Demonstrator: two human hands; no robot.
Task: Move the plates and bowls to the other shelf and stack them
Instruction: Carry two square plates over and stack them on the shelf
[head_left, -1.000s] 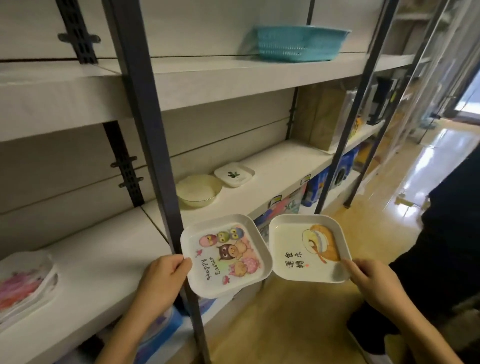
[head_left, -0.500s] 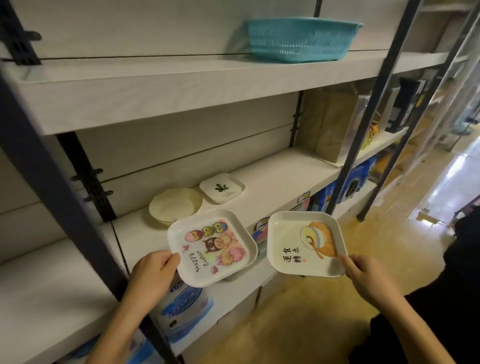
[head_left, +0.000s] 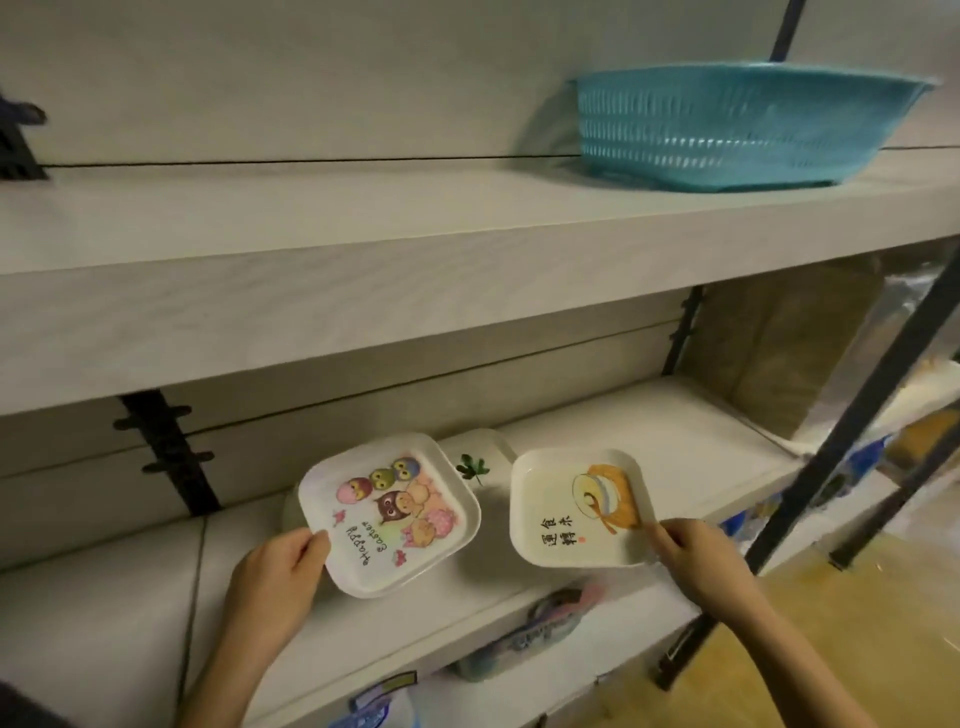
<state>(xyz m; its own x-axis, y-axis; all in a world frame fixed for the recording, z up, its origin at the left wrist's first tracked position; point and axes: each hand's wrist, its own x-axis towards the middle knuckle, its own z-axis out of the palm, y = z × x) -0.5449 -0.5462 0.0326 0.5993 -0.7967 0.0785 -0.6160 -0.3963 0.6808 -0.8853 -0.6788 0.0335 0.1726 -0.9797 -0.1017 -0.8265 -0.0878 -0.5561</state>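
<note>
White laminate shelving on dark metal uprights; wood-tone floor at lower right. Top shelf: teal slotted basket at the right end. Middle shelf: brown box at the far right by the back wall. Two square white plates with rounded corners are held over the front of the middle shelf, side by side and not touching. Left hand grips the near corner of the owl plate, thumb on the rim, fingers curled beneath. Its print shows coloured owls, pink chicks and "Happy Easter"; the plate is turned corner-on. Right hand pinches the near right corner of the second plate, which has an orange-and-cream drawing with black Chinese characters. Between and behind them a small white plate with a green leaf lies on the shelf, partly covered.
</note>
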